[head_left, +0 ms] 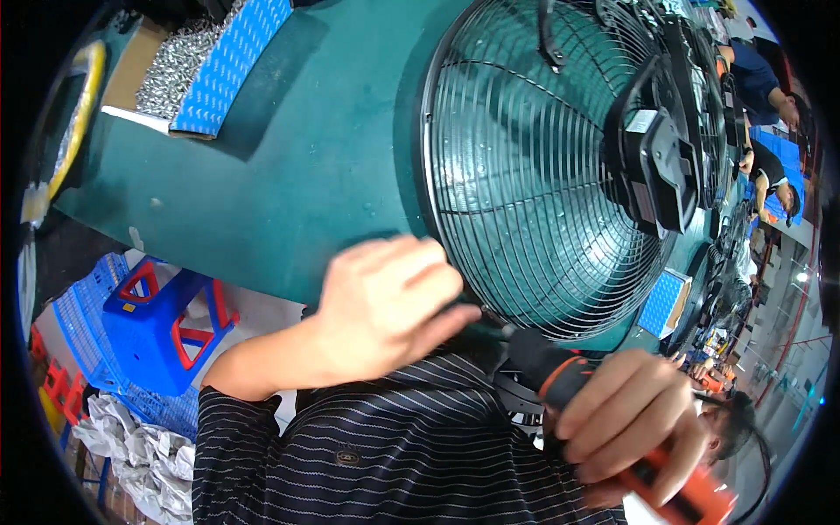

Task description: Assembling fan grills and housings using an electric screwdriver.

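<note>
A black wire fan guard [525, 210] with a dark motor housing [656, 166] at its hub lies on the green table in front of me. My right hand [630, 420] is wrapped round an orange and black electric screwdriver [556, 372], whose tip points at the near rim of the guard. My left hand [385, 302] is beside that rim, just left of the tip, fingers curled in and thumb stretched toward the tip. It is blurred by motion, and whatever its fingers may hold is hidden.
An open blue and white box [227, 79] full of small metal screws sits at the far left of the green table [306, 184]. Below the table's left edge are a blue and red stool [162, 324] and crumpled plastic [131, 455]. More fans and several people are at the right.
</note>
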Tool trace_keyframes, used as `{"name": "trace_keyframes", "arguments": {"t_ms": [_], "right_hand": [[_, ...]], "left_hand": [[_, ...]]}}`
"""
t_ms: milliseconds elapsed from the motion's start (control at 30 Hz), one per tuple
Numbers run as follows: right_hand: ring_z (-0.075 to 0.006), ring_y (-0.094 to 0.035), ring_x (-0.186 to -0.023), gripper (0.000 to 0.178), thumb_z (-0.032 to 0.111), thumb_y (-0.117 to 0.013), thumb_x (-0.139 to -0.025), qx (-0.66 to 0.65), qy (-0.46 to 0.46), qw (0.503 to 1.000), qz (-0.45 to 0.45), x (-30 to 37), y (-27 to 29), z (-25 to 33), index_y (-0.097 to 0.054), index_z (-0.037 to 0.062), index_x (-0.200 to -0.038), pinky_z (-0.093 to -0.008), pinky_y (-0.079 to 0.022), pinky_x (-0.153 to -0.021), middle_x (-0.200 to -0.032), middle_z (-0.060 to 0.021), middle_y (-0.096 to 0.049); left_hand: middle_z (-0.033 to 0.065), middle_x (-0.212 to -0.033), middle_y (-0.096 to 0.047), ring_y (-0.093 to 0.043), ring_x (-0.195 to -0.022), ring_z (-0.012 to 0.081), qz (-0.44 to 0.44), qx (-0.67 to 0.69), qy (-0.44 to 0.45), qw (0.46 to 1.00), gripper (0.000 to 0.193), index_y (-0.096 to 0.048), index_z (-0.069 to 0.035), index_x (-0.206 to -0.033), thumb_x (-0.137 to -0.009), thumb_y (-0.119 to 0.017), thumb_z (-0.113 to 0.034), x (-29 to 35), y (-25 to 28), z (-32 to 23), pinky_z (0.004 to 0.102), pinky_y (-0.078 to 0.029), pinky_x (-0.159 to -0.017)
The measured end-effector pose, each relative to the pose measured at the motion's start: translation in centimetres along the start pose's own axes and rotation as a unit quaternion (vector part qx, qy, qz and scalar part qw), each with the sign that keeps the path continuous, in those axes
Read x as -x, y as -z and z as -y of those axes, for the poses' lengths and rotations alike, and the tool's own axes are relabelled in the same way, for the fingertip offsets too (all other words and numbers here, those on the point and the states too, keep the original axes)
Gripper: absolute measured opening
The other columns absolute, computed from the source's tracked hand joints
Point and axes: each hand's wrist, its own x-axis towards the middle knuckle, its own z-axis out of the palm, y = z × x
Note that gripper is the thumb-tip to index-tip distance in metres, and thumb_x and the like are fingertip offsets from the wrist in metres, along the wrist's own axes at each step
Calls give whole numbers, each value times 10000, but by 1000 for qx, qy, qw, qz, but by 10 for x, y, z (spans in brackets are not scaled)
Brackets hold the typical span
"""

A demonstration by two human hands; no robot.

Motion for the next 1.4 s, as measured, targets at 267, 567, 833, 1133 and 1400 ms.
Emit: {"name": "trace_keyframes", "arguments": {"t_ms": [267, 567, 833, 1133, 1400], "right_hand": [[-136, -590, -644, 365, 204, -631, -921, 128, -74, 856, -496, 124, 19, 76, -507, 10, -1204, -228, -472, -533, -1201, -258, -589], [-195, -608, -574, 275, 80, -675, -887, 66, -325, 744, -580, 212, -8, 69, -519, 37, -1109, -314, -502, -503, -750, -123, -645], [-186, -606, -529, 363, 169, -692, -857, 112, -206, 841, -488, 217, 78, 75, -511, 3, -1124, -299, -527, -437, -1084, -132, -617], [-216, -625, -521, 239, 149, -638, -901, 97, -238, 816, -518, 206, 156, 98, -525, 9, -1058, -315, -491, -407, -981, -163, -655], [-201, -604, -761, 220, 19, -669, -894, 328, 114, 641, -685, 209, 61, 112, -562, -78, -1060, -345, -541, -674, -998, -171, -625]], "left_hand": [[193, -1397, -489, -465, -1311, 274, -65, 172, 188, 965, 702, -424, 34, -1402, -880, -720, -332, -68, 35, 38, 429, -364, -1095], [234, -1454, -440, -402, -1379, 310, -111, 44, 149, 981, 910, -347, 73, -1448, -818, -759, -440, -134, -2, 55, 385, -303, -1157], [276, -1543, -242, -229, -1459, 374, -180, 23, 202, 962, 993, -209, 81, -1496, -815, -762, -385, -37, -27, -8, 412, -230, -1187], [246, -1416, -414, -405, -1343, 376, -144, -58, 70, 985, 637, -438, 8, -1374, -845, -712, -219, 22, 29, -32, 439, -346, -1117], [104, -906, -721, -697, -881, 270, -28, -500, 212, 839, 215, -726, -106, -907, -723, -745, -217, -73, 211, 8, 401, -548, -758]]}}
